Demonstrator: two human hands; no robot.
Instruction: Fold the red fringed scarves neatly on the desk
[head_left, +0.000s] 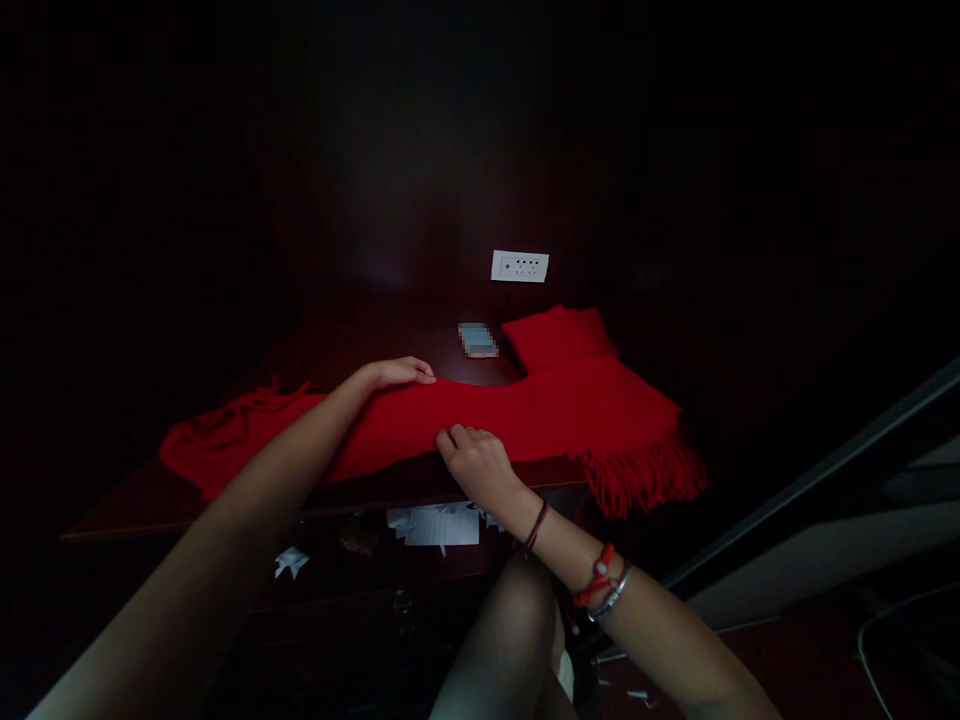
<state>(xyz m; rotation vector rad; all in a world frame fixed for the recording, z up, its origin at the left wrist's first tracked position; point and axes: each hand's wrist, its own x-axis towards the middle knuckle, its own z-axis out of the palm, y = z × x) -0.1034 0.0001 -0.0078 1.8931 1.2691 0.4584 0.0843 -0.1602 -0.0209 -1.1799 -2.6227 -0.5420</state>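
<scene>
Lengthwise, one long red fringed cloth [540,415] is spread over one dark reddish-brown wooden desk [442,345]. Its far edge is pinched between the closed fingertips of the left hand [405,372]; its near edge is held in the tightly curled fingers of the right hand [480,465]. Behind are seen one pale-blue blurred rectangle [478,340] and one white socket plate [520,266].

White socket plate [520,266] on the dark wall [420,200] facing you; pixelated bluish item [478,340] on the desk [360,345]. White scraps [442,527] below the desk's front edge; pale cable [862,642] at your lower right.
</scene>
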